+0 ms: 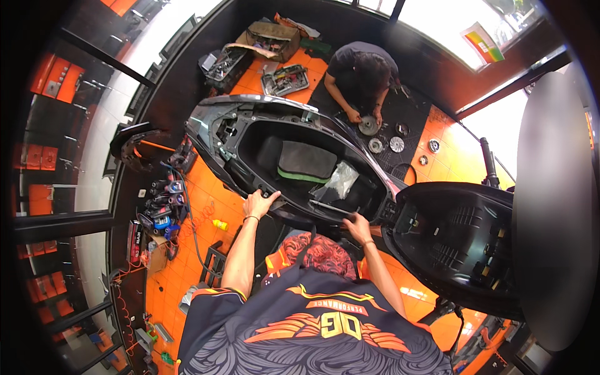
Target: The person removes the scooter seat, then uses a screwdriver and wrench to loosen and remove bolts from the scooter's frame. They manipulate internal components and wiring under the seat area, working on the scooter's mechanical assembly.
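One seat (453, 240) raised, frame right; bin (257, 145) work, I judge, unfinished: left hand (257, 204) half-open on rim (291, 209), right hand (358, 229) clasping rod (329, 207).

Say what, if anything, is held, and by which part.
The right hand appears to hold a thin silvery rod by its right end; the left hand rests on the storage bin's rim.

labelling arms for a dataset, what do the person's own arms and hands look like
The left hand and right hand wear no gloves. A thin dark band circles the left wrist. The short sleeves are dark, the left one edged in orange and yellow.
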Tool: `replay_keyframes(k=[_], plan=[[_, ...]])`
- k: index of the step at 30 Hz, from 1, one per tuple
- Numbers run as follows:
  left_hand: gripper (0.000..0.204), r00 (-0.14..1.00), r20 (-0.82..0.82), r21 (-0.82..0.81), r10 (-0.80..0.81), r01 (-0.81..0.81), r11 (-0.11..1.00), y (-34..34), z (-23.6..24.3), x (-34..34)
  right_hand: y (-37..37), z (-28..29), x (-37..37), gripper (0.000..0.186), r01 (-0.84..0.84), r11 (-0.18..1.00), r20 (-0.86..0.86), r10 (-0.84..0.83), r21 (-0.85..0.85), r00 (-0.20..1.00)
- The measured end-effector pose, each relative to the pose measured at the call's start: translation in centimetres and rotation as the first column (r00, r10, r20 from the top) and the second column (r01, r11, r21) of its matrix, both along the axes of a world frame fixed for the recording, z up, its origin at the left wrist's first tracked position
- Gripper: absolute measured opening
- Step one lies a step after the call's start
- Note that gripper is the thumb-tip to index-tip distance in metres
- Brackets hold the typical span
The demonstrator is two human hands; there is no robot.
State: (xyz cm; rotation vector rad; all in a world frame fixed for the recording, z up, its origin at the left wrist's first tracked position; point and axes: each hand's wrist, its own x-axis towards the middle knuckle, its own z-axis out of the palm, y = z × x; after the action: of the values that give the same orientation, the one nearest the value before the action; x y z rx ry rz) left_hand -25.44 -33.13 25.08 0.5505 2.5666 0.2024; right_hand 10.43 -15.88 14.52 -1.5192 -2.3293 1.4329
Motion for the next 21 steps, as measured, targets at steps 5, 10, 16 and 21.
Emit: replay_keyframes(k=[5, 10, 16, 21], plan=[[0.094, 1.0, 0.006, 0.0, 0.026, -0.026, 1.0, 0.4, 0.9, 0.7, 0.1, 6.8, -13.6, 0.046, -0.33, 0.944, -0.207, 0.317, -0.032, 0.926], [0.078, 0.989, 0.14, 0.023, -0.043, 0.04, 0.999, -0.2, 0.4, -1.0, -1.5, 6.8, -22.6, 0.048, -0.621, 0.784, -0.142, 0.615, 0.005, 0.775], [0.057, 0.923, 0.356, 0.048, -0.144, 0.136, 0.99, -0.9, 0.8, -1.8, -3.3, 4.7, -26.0, 0.061, -0.667, 0.744, 0.002, 0.667, 0.036, 0.745], [0.053, 0.899, 0.406, 0.053, -0.165, 0.157, 0.986, -1.4, -0.4, -2.7, -3.7, 6.7, -28.4, 0.061, -0.624, 0.78, -0.085, 0.625, 0.037, 0.776]])
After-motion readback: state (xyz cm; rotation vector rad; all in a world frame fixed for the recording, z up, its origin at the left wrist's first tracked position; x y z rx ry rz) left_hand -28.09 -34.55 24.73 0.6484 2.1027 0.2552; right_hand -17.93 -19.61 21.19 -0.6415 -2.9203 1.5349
